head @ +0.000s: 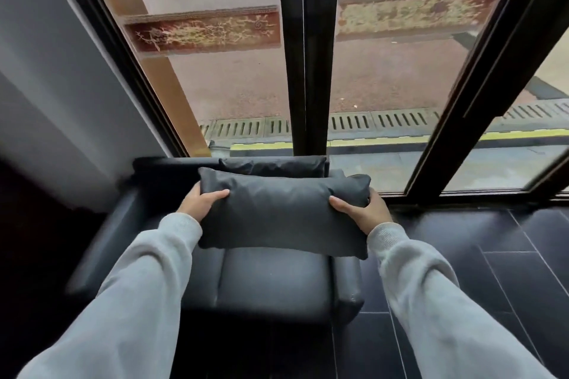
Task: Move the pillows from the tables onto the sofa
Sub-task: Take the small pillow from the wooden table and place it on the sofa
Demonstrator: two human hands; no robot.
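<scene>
We are gripping the dark pillow [281,212] at mid-frame, left hand [201,201] and right hand [365,212] clasping its ends above the sofa [271,280].

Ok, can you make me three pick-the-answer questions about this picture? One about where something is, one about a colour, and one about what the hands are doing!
1. Where is the second pillow?
A. on the floor
B. against the back of the sofa
C. outside the window

2. What colour are the sleeves?
A. red
B. black
C. light grey

3. What are the hands doing?
A. both holding one pillow
B. both empty
C. only one holding a pillow

Answers:
1 B, it leans at the sofa back behind the held pillow.
2 C, both arms wear light grey cloth.
3 A, the left hand grips one end and the right hand the other.
</scene>
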